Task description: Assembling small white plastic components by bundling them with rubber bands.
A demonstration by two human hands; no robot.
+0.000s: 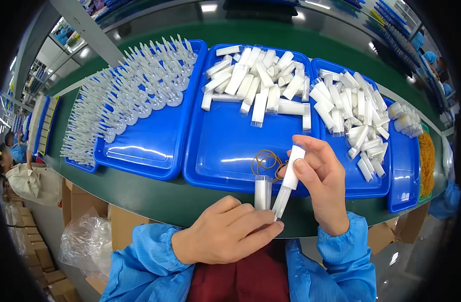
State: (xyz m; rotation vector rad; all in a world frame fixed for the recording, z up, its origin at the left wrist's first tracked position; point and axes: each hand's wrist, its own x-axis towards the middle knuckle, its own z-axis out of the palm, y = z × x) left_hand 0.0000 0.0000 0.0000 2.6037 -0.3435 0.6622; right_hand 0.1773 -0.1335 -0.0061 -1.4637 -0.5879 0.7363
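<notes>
While a white-capped clear tube point(289, 182) stands tilted between both hands above the near edge of a green table point(155, 199), the right hand point(318, 183) pinches its white cap between thumb and fingers, and the left hand point(229, 230) closes its fingertips on the tube's clear lower end. Clamped in that same left hand, a second clear tube point(262, 192) pokes upright from the curled fingers, just beside the first. Directly behind the hands, a few tan rubber bands point(265, 162) lie on the bare front floor of a blue tray point(220, 156) whose far half is heaped with white capped tubes point(258, 80). To its right, a second blue tray point(363, 183) carries a looser pile of the same tubes point(353, 113), with a mound of orange rubber bands point(427, 161) farther right at the table's edge. On the left, a third blue tray point(150, 146) holds rows of pale, spiked plastic parts point(124, 95). Both forearms wear blue sleeves point(140, 256), and cardboard boxes point(79, 201) sit under the table at lower left
</notes>
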